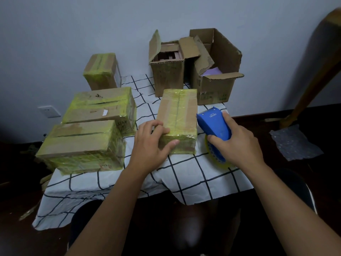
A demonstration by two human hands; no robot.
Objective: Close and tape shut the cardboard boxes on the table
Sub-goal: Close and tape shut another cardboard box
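Inspector: The taped box [177,120] is found near the front middle of the table [193,174], its long axis running away from the person. Its near left corner is gripped by the left hand [151,143], fingers curled over the top, thumb pressed on the front face.

Clerk: And the tool?

Inspector: The blue tape dispenser [214,124] is clasped by the right hand [238,143], fingers wrapped round it, just beside the box's right side. The box is judged sealed; the left hand is the nearer for shifting it.

Clerk: What remains?

Inspector: Two open boxes [195,71] are noted at the far edge, flaps raised. Three taped boxes [99,115] are lodged at left. A checked cloth is recorded on the table, a plain wall [73,24] behind
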